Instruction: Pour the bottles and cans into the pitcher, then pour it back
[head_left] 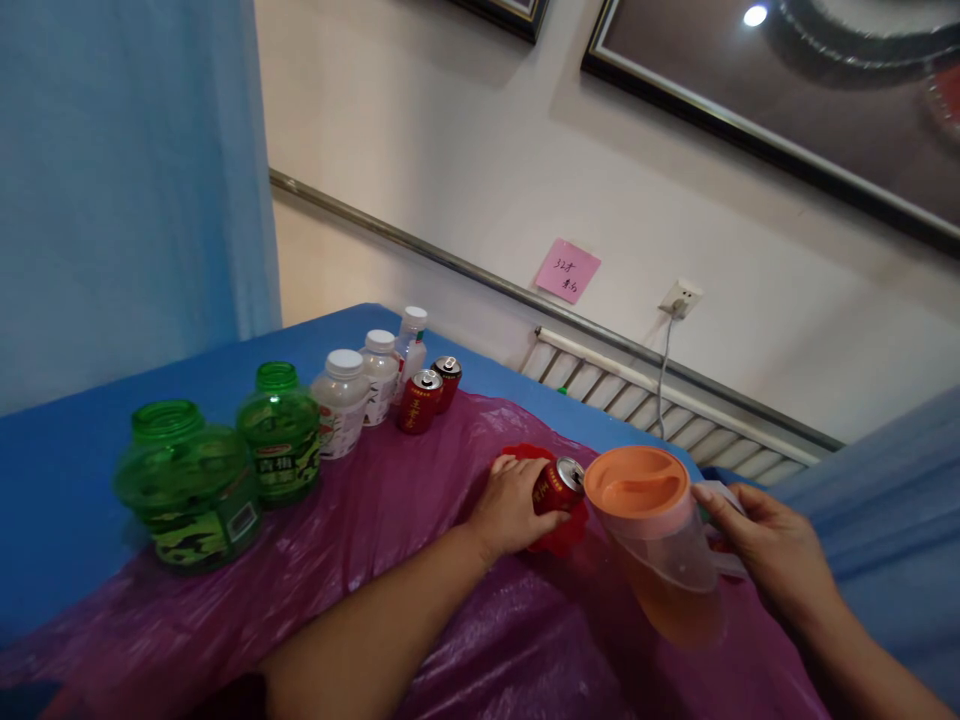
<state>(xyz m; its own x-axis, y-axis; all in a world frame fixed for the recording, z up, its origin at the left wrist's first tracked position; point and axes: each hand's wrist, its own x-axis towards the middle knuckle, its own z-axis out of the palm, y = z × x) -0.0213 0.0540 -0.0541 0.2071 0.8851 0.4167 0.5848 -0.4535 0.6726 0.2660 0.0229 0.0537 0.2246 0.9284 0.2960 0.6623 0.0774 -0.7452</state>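
Pink note (568,271) reads "32", can (420,405) "王老吉", bottle (279,440) "青梅".

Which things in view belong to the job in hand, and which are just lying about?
Apparently in use:
red can, in the left hand
jug, in the right hand
red dish or mat beneath

Apparently standing by:
two green jars
three capped bottles
two other cans

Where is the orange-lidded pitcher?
The pitcher is right of centre in the head view, held by the right hand, beside the red can in the left hand.
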